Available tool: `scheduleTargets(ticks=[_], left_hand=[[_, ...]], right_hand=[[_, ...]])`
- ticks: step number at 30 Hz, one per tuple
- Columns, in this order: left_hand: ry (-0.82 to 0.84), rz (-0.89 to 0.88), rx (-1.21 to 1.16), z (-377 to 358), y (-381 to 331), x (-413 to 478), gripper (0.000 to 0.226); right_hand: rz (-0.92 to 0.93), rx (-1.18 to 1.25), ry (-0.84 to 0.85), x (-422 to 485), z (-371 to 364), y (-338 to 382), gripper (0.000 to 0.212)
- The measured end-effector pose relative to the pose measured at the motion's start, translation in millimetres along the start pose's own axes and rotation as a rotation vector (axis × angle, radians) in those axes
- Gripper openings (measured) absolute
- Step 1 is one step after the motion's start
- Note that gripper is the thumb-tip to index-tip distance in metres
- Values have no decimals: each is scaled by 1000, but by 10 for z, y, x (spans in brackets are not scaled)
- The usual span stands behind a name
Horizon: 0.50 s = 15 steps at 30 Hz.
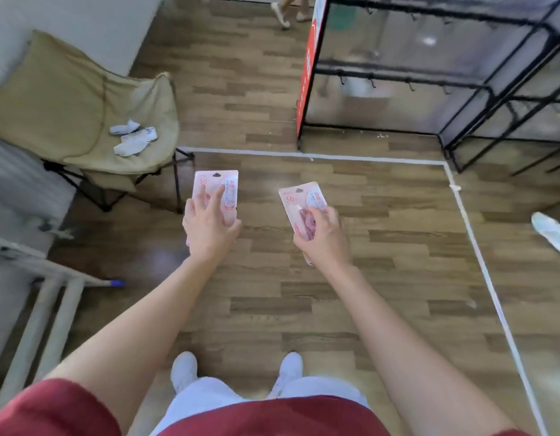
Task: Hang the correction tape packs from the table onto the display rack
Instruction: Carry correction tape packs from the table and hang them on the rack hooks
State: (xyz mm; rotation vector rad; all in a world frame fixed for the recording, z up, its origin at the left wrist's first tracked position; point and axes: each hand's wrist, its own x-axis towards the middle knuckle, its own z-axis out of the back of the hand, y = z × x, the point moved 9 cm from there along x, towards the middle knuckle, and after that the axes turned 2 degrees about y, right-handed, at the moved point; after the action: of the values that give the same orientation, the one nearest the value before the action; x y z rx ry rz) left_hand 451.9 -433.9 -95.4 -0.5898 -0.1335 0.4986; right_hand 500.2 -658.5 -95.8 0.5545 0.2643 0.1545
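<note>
The left hand [209,229] grips one pink pack [216,184] from behind, with its fingers spread over the front of the card. The right hand [324,236] pinches a second pack [299,196] at its lower half, thumb curled across the blister. Both packs are held out in the air above the floor [303,294], well apart from each other. Their hang holes are at the top and face away from the person. The rack [398,72] stands ahead and to the right, beyond a white line [303,155] taped on the floor, with a red sign [311,64] on its near end. Neither pack is close to it. The hooks [342,80] along its bar look bare, though the picture is blurred there and other rails run out of view, so I cannot tell whether any packs already hang. No counter shows clearly. To the left a chair [68,99] carries a pair of socks [134,138]. As I judge it, picking up is done for these two packs and the carry is under way. What is left is the walk to the rack, lining each hang hole up with a hook and sliding the card on. How many packs remain on the counter cannot be told from here.
</note>
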Motion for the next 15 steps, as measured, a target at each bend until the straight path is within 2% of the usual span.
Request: scheduleTargets(ticks=[7,15], left_hand=[[112,-97,-17,-830,-1179,232,66],[137,-177,-81,-1429,-2342,1060,68]], right_hand=[[-133,-7,-101,306,719,-1077,52],[-156,-47,-271,1200,1597,-1662,56]])
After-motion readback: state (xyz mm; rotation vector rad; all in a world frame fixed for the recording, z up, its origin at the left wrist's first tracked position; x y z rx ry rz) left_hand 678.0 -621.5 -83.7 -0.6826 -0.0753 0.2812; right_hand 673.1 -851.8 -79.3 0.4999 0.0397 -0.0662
